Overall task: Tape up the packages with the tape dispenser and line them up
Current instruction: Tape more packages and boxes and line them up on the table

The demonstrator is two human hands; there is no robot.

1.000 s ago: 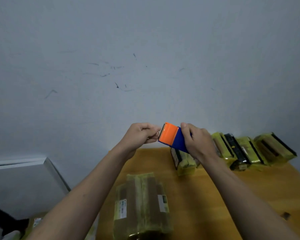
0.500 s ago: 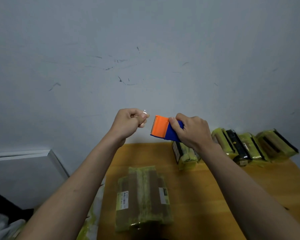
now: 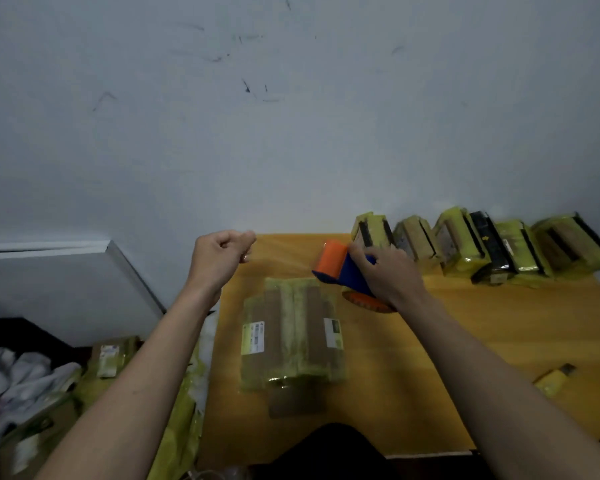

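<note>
Head camera view: the right hand grips an orange and blue tape dispenser above a wooden tabletop. The left hand is raised beside it, fingers curled, seemingly pinching clear tape, though this is hard to tell. A yellow-wrapped package lies flat below both hands. Beyond the right hand, a row of taped packages stands against the wall.

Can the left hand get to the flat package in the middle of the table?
Probably yes: the left hand hovers above the flat package, and nothing lies between them.
</note>
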